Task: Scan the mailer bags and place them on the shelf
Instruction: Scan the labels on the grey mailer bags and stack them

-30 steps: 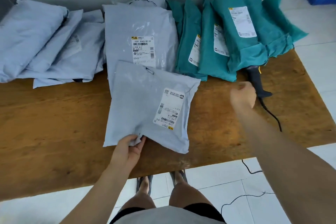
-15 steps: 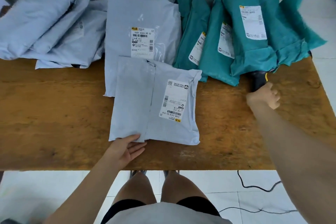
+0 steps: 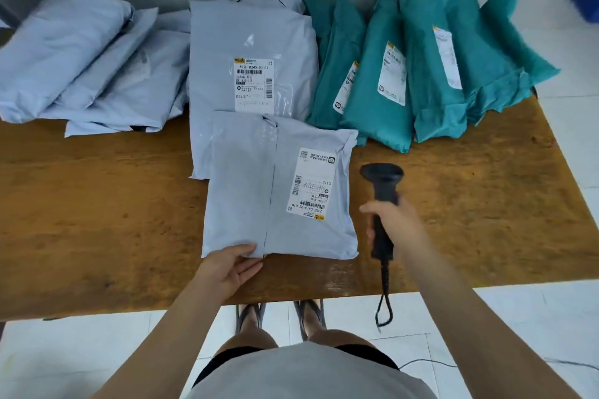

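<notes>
Your right hand (image 3: pixel 393 220) has lifted the scanner (image 3: pixel 382 201) off the surface, fingers closed around it; left hand (image 3: pixel 231 266), open, steadies the grey mailer (image 3: pixel 259 191). Scan its label (image 3: pixel 311 185).

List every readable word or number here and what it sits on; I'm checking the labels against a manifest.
"102F D243-00 C2" and "D243": white label on the large grey plastic mailer bag.
"232B C313-03 010" and "C313", upside down: label on the front grey mailer bag.
Teal mailer bags' labels: too blurred.

Grey shirt (image 3: pixel 311 372), black shorts (image 3: pixel 223 363) — dark sandals (image 3: pixel 248 317), bare forearms.
</notes>
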Demonstrator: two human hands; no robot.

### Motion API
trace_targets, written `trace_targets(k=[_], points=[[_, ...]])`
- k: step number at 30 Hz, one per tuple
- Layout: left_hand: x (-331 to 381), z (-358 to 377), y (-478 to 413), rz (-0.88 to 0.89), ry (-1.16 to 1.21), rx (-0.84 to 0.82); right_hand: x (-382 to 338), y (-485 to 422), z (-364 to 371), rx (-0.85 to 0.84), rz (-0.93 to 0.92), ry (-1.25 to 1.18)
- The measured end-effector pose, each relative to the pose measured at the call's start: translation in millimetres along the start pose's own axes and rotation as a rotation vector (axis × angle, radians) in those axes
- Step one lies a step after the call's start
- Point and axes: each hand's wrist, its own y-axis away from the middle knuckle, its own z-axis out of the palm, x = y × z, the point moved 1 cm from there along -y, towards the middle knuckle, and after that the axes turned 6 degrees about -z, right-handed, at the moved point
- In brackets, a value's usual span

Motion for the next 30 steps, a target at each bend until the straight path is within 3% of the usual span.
trace_targets(k=[3, 5, 9, 30], points=[[5, -5, -3, 0.009, -0.022, -0.009, 9, 37, 0, -0.336, -0.097, 0.245], [10, -7, -5, 0.041, -0.052, -0.010, 8, 49, 5, -0.432, -0.165, 0.452], [24, -14, -6, 0.103, -0.131, 0.007, -1, 56, 25, -0.414, -0.304, 0.685], [36, -35, -12, 0.167, -0.262, -0.018, -31, 69, 43, -0.507, -0.204, 0.641]])
